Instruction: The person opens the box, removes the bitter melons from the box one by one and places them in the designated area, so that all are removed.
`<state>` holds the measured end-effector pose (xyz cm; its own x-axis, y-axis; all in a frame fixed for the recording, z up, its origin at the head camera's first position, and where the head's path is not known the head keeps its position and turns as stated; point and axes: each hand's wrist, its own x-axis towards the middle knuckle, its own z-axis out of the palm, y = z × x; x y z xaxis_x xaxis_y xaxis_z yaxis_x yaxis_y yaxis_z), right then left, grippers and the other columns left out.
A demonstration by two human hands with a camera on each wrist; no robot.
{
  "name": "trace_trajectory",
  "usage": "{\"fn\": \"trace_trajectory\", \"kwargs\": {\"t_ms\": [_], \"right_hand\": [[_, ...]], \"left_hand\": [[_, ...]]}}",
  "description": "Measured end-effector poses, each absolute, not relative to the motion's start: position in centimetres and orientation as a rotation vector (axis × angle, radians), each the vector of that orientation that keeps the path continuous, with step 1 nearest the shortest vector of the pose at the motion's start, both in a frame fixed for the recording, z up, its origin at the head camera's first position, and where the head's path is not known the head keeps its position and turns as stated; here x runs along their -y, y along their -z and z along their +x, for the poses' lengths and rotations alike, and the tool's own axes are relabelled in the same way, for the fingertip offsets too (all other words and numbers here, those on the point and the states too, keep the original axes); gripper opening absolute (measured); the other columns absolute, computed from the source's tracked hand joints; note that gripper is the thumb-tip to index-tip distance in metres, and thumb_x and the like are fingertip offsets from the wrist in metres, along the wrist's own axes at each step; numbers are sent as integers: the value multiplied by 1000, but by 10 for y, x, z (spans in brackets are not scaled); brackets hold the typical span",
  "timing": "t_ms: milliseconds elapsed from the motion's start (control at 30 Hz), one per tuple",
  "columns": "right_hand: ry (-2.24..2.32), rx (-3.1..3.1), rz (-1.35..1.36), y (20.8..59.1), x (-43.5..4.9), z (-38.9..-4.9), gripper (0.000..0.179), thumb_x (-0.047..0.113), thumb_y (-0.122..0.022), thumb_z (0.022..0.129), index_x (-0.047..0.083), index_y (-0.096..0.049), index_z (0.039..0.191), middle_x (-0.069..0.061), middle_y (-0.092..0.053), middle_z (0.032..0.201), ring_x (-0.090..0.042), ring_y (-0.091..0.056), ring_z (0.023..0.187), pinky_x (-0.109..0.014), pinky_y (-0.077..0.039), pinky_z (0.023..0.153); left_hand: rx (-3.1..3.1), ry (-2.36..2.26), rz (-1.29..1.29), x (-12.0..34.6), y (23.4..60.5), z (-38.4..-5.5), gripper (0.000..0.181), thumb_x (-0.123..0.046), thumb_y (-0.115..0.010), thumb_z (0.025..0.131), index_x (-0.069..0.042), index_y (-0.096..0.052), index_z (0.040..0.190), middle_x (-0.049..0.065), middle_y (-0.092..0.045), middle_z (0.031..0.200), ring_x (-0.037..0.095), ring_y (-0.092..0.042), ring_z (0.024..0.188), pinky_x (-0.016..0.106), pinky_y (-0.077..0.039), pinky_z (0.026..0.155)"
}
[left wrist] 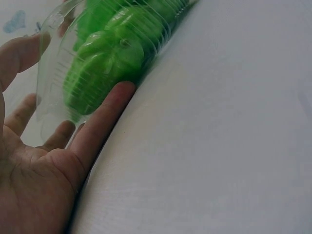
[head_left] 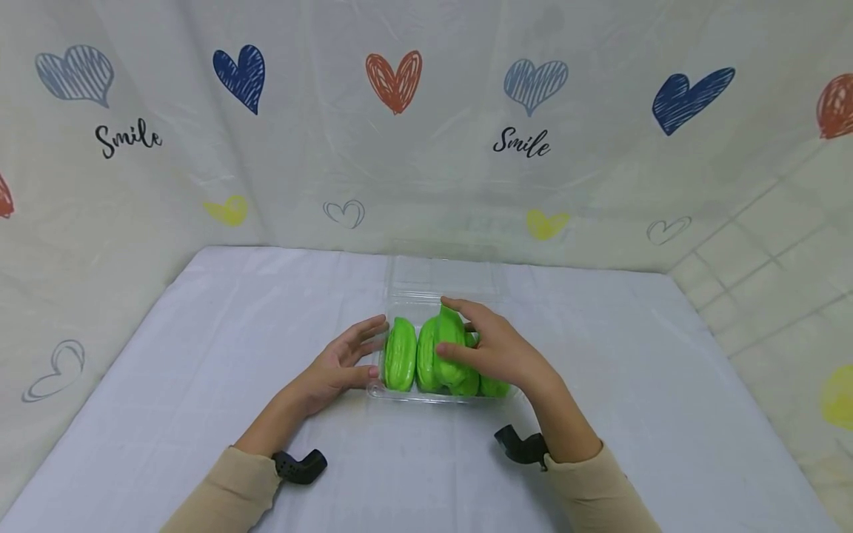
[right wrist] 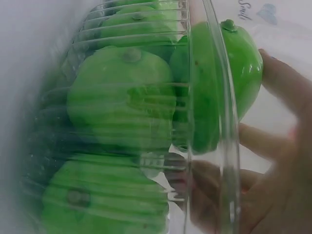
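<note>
A clear plastic clamshell box [head_left: 413,398] lies on the table with its transparent lid [head_left: 443,277] folded back. Inside it sit several long, glossy, bright green ridged pieces that look like fruit or vegetables; one green piece [head_left: 400,355] is at the left end. My right hand [head_left: 500,344] holds another green piece [head_left: 450,337] between thumb and fingers, higher than the others and overlapping them. In the right wrist view this held piece [right wrist: 246,73] shows partly above the box rim. At the box's left side, my left hand [head_left: 336,370] rests with fingers spread, the thumb along its lower edge.
A white cloth covers the table [head_left: 320,289]. Behind it hangs a pale curtain [head_left: 453,178] printed with hearts and the word Smile. Black wrist mounts [head_left: 301,468] stick out from both sleeves.
</note>
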<state>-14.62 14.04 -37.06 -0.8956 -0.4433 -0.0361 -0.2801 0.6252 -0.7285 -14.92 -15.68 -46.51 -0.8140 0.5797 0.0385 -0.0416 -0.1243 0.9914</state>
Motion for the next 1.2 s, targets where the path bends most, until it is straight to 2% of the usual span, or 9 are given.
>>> {"fn": "trace_trajectory", "kwargs": {"t_ms": [300, 633, 933, 1200], "right_hand": [[1127, -2655, -649, 372, -138, -147, 70, 36, -74, 89, 20, -45, 150, -9, -42, 154, -36, -56, 124, -43, -55, 89], [1148, -2686, -643, 370, -136, -145, 62, 29, -76, 87, 17, -54, 143, -16, -39, 156, -40, -55, 127, -58, -45, 101], [1146, -2690, -652, 368, -134, -144, 59, 27, -76, 86, 15, -57, 141, -14, -41, 155, -38, -53, 131, -57, -46, 102], [1166, -2716, -730, 369, -133, -144, 55, 22, -76, 85, 20, -61, 138, -11, -41, 155, -37, -43, 140, -56, -47, 100]], "left_hand": [[-1743, -1984, 596, 157, 466, -150, 86, -8, -71, 90, -14, -21, 159, 11, -17, 165, 35, -21, 150, 37, -45, 105], [-1737, -1988, 607, 157, 467, -152, 85, -6, -69, 90, -12, -20, 159, 12, -17, 165, 36, -21, 150, 37, -44, 106], [-1731, -1987, 595, 156, 466, -151, 85, -3, -68, 90, -13, -20, 159, 11, -17, 165, 35, -20, 151, 35, -48, 102], [-1741, -1987, 591, 157, 465, -149, 84, -2, -67, 90, -13, -21, 159, 11, -18, 165, 35, -21, 151, 35, -45, 105]]}}
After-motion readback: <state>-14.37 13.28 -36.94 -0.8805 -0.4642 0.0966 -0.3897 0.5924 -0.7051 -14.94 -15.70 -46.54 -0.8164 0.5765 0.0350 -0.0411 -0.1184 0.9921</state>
